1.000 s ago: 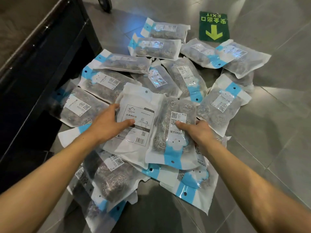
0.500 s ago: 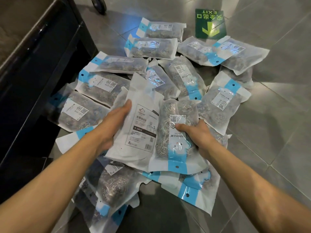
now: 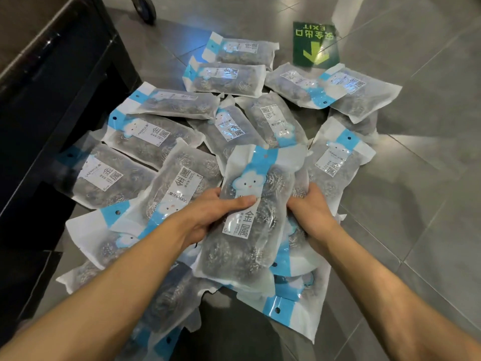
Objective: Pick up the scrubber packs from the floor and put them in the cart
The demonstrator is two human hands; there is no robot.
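Note:
Several clear scrubber packs with blue-and-white headers lie in a heap on the grey tile floor (image 3: 416,178). Over the middle of the heap I hold one scrubber pack (image 3: 250,246), front side up and lengthwise, with steel scourers showing through. My left hand (image 3: 208,217) grips its left edge, thumb across the label. My right hand (image 3: 312,212) clasps the right edge, fingers tucked under; whether a second pack sits below is hidden. The black cart (image 3: 52,100) stands along the left, its lower frame beside the heap.
A cart wheel (image 3: 144,9) shows at the top. A green exit sticker (image 3: 315,44) is on the floor beyond the heap. Loose packs lie close by: one (image 3: 177,183) left of my hands, another (image 3: 335,162) to the right, and more under my forearms.
My hands came together. The white-backed pack in my left hand and the pack in my right hand are no longer side by side; one front-facing pack now shows on top between both hands.

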